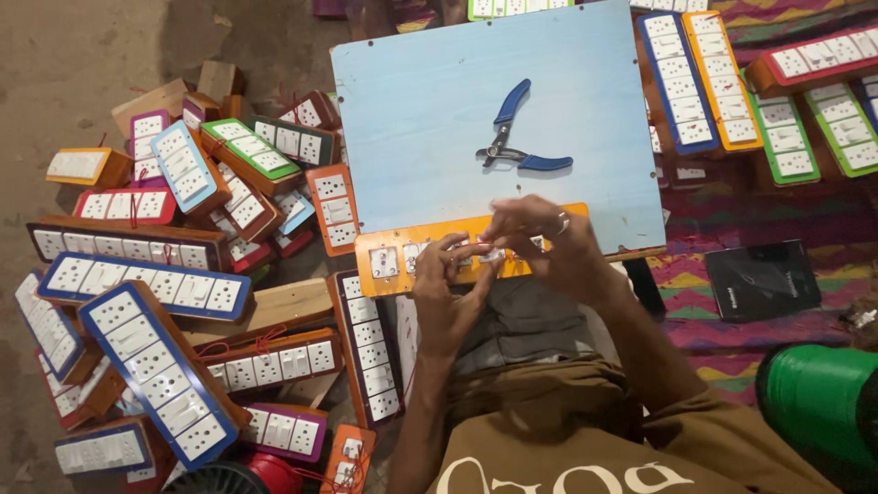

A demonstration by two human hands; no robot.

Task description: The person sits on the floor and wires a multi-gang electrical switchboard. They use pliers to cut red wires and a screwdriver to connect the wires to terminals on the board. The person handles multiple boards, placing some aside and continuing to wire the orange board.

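Observation:
An orange switchboard panel (389, 267) with white sockets lies along the near edge of a light blue board (421, 110). My left hand (444, 293) and my right hand (540, 242) meet over its middle, fingers pinched on a small white switch part (487, 255) set into the panel. A ring sits on a finger of my right hand. Blue-handled pliers (517, 137) lie on the blue board just beyond my hands, untouched.
Several wooden switchboards with coloured faces are heaped on the floor at left (155, 302). More boards line the right side (732, 82). A black flat box (761, 279) lies on a patterned mat, and a green cylinder (819, 398) stands at lower right.

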